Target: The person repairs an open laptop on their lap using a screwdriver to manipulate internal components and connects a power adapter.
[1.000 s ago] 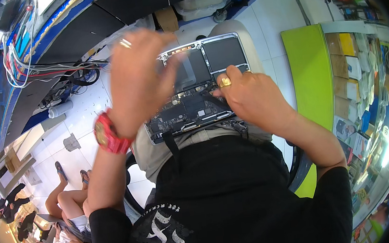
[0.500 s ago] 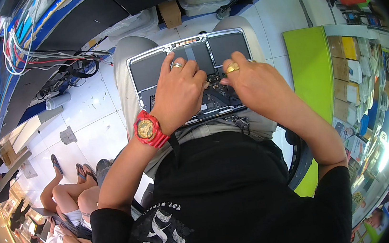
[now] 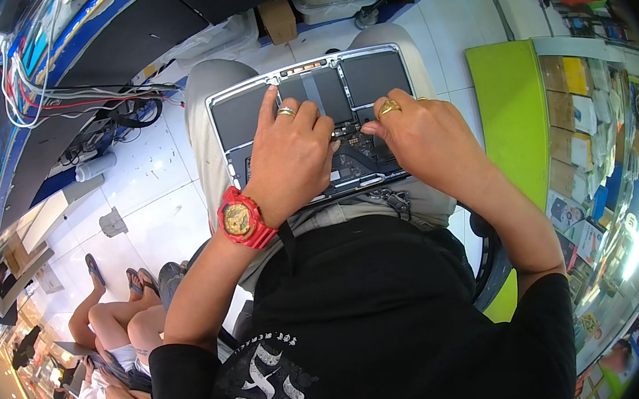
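An opened-up laptop (image 3: pixel 376 75) lies across my lap, its inside facing up. Dark flat battery cells (image 3: pixel 245 115) fill its far part. Nearer to me is a circuit board (image 3: pixel 346 168) with a dark strip over it. My left hand (image 3: pixel 289 152) rests over the left half, index finger stretched to the far frame, the other fingers bent toward the thumb beside the board. Over the right half, my right hand (image 3: pixel 430 132) is closed, its thumb against curled fingers near the board's far edge. Anything held in either hand is hidden.
Loose cables (image 3: pixel 28 99) hang off a blue-edged workbench (image 3: pixel 106 54) at the far left. Plastic bins (image 3: pixel 336 2) and a cardboard box (image 3: pixel 278 21) stand beyond my knees. A green panel (image 3: pixel 512 122) and a glass case (image 3: pixel 579 162) flank my right. Another person sits lower left.
My right hand has lifted and shifted slightly outward from the board, its fingers still curled. My left hand has moved a little left, its index finger straighter. The laptop stays in place.
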The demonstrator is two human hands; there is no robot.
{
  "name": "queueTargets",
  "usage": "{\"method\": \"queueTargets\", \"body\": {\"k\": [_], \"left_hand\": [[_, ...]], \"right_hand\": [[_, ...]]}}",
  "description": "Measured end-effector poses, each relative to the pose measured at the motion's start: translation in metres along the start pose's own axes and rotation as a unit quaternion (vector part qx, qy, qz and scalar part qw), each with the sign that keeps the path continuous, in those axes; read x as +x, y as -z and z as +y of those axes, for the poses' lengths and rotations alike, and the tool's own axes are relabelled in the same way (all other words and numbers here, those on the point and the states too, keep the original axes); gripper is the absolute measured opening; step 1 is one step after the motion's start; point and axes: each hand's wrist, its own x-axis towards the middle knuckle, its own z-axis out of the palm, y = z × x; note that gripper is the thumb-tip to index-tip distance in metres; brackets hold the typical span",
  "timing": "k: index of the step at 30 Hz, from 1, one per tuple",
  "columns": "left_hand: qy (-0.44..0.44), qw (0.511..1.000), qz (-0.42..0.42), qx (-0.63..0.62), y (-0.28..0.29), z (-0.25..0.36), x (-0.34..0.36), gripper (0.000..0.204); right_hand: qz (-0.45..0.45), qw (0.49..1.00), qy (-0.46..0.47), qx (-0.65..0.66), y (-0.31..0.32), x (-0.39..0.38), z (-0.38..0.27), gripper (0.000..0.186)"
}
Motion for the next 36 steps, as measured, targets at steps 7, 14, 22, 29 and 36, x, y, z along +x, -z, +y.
{"method": "queueTargets", "body": {"k": [7, 14, 22, 29, 36], "left_hand": [[-0.017, 1.000, 0.002, 0.019, -0.003, -0.001, 0.001, 0.019], [-0.031, 0.999, 0.019, 0.023, -0.008, -0.001, 0.000, 0.014], [-0.021, 1.000, 0.011, 0.010, -0.007, 0.001, 0.000, 0.016], [-0.012, 1.000, 0.016, -0.011, -0.005, 0.002, 0.001, 0.019], [0.006, 0.997, 0.035, -0.075, -0.006, 0.007, 0.006, 0.024]], "right_hand": [[-0.018, 0.999, -0.031, 0.008, -0.001, 0.000, -0.001, 0.015], [0.001, 1.000, -0.006, 0.008, 0.001, -0.001, 0.001, 0.018], [0.012, 0.999, -0.006, 0.044, 0.000, -0.003, 0.002, 0.025], [0.076, 0.990, -0.032, 0.110, -0.006, -0.013, 0.008, 0.009], [0.110, 0.973, -0.077, 0.188, 0.001, -0.021, 0.012, 0.007]]}}
